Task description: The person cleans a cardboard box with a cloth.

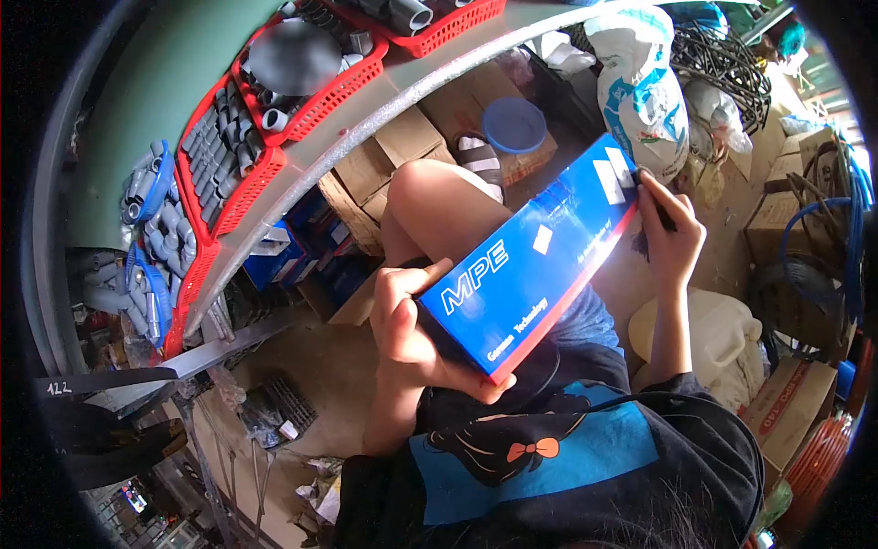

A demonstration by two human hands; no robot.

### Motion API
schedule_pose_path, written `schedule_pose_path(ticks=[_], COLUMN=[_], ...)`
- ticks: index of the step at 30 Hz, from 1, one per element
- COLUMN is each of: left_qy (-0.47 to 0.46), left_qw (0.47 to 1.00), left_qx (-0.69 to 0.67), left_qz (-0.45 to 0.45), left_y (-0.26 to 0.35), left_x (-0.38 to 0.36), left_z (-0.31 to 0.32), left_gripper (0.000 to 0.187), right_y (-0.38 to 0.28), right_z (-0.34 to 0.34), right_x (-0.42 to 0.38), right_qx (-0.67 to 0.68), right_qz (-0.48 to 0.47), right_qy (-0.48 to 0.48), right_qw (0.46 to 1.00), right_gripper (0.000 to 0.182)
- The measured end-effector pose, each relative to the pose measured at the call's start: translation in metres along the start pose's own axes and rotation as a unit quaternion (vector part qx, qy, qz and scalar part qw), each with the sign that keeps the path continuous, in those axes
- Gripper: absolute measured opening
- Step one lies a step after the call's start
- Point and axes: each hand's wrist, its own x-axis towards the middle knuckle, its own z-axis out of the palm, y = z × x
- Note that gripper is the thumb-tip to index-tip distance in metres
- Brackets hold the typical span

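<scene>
A long blue cardboard box [526,265] with a red lower edge and "MPE" printed in white is held tilted above my lap. My left hand [407,334] is wrapped round its lower left end, the thumb side at the upper edge and fingers at the bottom corner. At the upper right end, my right hand [672,224] grips the corner between thumb and fingers. Something dark shows beside the right fingers, too small to make out. White label patches lie on the box's face near that end. Whatever is inside the box is hidden.
Red baskets [242,188] of grey pipe fittings stand on the shelf at upper left. Cardboard boxes [393,146] and a round blue lid [514,125] lie beyond my knee. A white sack [640,82] and a cream plastic jug [709,339] are on the right.
</scene>
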Motion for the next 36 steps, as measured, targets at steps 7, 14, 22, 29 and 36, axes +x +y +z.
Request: schedule_pose_path(ticks=[7,14,22,29,36], left_qy=[0.006,0.028,0.021,0.026,0.018], left_qw=[1.0,0.999,0.998,0.998,0.999], left_qx=[-0.023,-0.019,-0.051,-0.054,-0.03], left_qz=[0.005,-0.001,-0.007,-0.008,-0.005], left_y=[-0.001,0.001,-0.002,-0.003,-0.001], left_x=[0.008,-0.001,-0.008,-0.006,-0.001], left_z=[0.004,0.008,0.009,0.009,0.006], left_gripper=[0.123,0.121,0.124,0.124,0.125], right_y=[-0.022,-0.02,-0.039,-0.076,-0.09], right_z=[-0.007,-0.004,-0.007,-0.019,-0.017], right_x=[-0.01,-0.011,-0.008,-0.035,-0.041], right_qx=[0.135,0.156,0.068,0.122,0.069], right_qz=[0.002,0.064,0.046,0.0,0.025], right_qy=[-0.107,-0.105,-0.102,-0.19,-0.165], right_qw=[0.985,0.98,0.991,0.974,0.984], right_gripper=[0.026,0.023,0.025,0.03,0.03])
